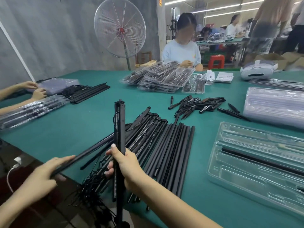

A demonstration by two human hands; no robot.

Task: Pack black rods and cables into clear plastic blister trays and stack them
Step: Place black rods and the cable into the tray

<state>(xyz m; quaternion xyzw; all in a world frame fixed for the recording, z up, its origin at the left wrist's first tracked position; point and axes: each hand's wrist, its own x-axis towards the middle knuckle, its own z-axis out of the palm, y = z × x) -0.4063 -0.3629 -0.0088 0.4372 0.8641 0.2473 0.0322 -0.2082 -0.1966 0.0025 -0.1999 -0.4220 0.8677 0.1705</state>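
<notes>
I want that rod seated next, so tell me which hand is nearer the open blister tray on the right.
Right. The right hand, gripping an upright black rod, is left of the open blister tray across the rod pile. The left hand, holding another rod, sits farther left, off the table's edge.

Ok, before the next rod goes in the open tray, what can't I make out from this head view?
- Open blister tray: its right end is cut off by the frame edge; one rod lies in it.
- Rod with cable in the right hand: its lower end runs out of the bottom edge.
- Left hand: its palm side is turned away, on a plain rod.
- Packed trays far across: contents too small to tell.
</notes>
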